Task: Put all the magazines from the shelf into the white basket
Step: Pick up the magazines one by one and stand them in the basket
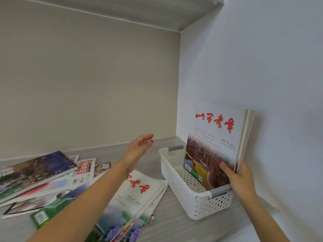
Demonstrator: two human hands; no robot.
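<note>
A white perforated basket (181, 187) with grey handles stands on the shelf against the right wall. My right hand (239, 179) grips a few upright magazines (215, 147) by their lower right edge; their bottom ends sit inside the basket. The front cover is white with red characters above a landscape photo. My left hand (139, 147) hovers open above the shelf, just left of the basket, holding nothing. Several more magazines (52, 180) lie scattered flat on the shelf to the left, one with the same red title (138, 191) under my left forearm.
The grey shelf board (153, 165) ends at a beige back wall and a white side wall right of the basket. Another shelf board (157, 13) runs overhead.
</note>
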